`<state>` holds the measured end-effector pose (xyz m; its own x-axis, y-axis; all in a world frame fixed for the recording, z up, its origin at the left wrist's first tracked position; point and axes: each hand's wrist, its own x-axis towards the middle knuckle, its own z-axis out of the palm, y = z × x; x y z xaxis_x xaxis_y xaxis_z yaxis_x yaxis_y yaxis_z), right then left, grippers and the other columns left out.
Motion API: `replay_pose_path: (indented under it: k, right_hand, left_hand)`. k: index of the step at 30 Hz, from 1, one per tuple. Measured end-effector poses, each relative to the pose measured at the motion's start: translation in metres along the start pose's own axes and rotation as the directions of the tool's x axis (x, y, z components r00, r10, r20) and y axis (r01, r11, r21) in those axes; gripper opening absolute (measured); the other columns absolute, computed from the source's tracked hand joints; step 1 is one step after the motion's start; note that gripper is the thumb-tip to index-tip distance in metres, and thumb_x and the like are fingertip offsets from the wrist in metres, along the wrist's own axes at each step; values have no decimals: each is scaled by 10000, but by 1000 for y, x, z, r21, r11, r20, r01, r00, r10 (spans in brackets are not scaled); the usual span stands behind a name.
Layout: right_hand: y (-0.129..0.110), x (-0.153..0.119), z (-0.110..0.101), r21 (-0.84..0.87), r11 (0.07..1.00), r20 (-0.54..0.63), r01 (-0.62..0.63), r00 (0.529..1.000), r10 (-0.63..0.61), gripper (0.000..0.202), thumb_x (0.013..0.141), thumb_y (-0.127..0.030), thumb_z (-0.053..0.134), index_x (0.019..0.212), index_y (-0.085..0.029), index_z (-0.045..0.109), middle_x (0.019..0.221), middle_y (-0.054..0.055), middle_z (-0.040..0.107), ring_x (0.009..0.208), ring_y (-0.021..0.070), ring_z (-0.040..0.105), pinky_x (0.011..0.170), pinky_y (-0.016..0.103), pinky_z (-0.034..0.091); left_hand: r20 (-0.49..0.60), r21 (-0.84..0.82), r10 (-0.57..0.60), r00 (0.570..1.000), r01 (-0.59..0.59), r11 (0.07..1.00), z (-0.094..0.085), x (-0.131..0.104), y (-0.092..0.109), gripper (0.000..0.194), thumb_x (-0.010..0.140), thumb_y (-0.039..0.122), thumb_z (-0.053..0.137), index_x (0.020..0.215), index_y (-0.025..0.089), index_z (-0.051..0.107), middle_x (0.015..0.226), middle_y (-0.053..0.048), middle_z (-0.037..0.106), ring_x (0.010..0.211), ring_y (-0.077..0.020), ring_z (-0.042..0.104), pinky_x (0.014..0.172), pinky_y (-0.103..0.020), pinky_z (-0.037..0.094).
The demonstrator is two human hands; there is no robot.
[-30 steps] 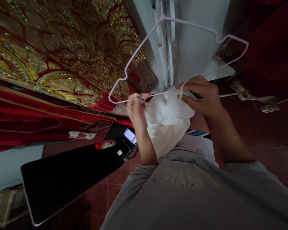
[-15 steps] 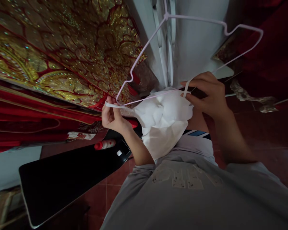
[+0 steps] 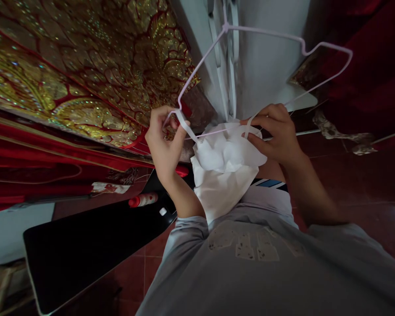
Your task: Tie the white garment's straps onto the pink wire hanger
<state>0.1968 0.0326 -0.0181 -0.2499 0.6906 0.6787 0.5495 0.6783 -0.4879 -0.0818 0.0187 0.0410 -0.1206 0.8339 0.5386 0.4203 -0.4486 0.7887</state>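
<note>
A white strappy garment (image 3: pixel 225 188) with rounded cups at its top hangs in front of my lap. My left hand (image 3: pixel 163 147) pinches its left strap (image 3: pixel 187 126) between thumb and fingers, at the left notch of a pale pink clothes hanger (image 3: pixel 266 31). My right hand (image 3: pixel 279 136) is closed on the right strap (image 3: pixel 248 125), just below the hanger's bottom bar. That bar crosses over the top of the cups. Whether the left strap is fully round the hanger's arm, I cannot tell. The hanger's hook is cut off at the top.
Gold sequinned red garments (image 3: pixel 118 66) hang close on the left. Below them a long black board (image 3: pixel 95 250) carries a red-capped bottle (image 3: pixel 143 199) and a small white object (image 3: pixel 163 211). A pale cabinet (image 3: pixel 266 70) stands ahead, with dark red cloth (image 3: pixel 375 70) at right.
My left hand has moved up and right, bringing the left strap to the hanger's left notch. The hanger has shifted slightly left. My right hand keeps its pinch on the other strap.
</note>
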Motion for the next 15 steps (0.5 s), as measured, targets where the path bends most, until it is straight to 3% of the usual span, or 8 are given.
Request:
replay_pose_path:
  k: [4,8,11,13,15]
  right_hand:
    - [-2,2,-3,-18,1000,-34,25,999,-25,222,928,-440,638,1054,-293,747,893,37,635,881,225,626,874,475,519]
    - [0,2,-7,-26,999,-4,-36,999,35,196,948,-423,612,1032,-311,749,916,30,656,921,230,637,906,483,522]
    - [1,2,-6,-38,999,-18,-36,999,35,184,938,-410,625,1025,-305,748,911,26,678,904,224,651,873,471,533]
    - [1,2,-3,-44,998,-38,-37,999,35,190,934,-411,628,1029,-298,747,910,25,690,898,222,661,869,471,538]
    - [-1,2,1,-37,999,-67,-36,997,34,203,933,-418,630,1043,-295,748,905,27,701,893,221,669,866,471,543]
  left_hand:
    - [42,-162,-165,985,170,972,4,5,6,162,862,338,804,950,226,725,903,-13,719,991,-236,639,893,-360,445]
    - [-128,-247,-152,980,118,962,15,0,-7,239,829,317,835,1010,220,713,972,-20,700,1003,-209,642,905,-340,476]
    - [-298,-396,-277,914,145,907,24,-10,-21,352,786,370,850,1057,248,661,874,17,657,811,-144,637,801,-291,514]
    - [-309,-556,-418,854,194,808,31,-19,-26,349,825,450,784,1066,254,625,888,11,676,773,-129,650,774,-276,534]
    - [-251,-678,-511,822,227,699,40,-28,-27,337,885,529,683,1056,249,607,957,-19,710,834,-141,693,823,-287,557]
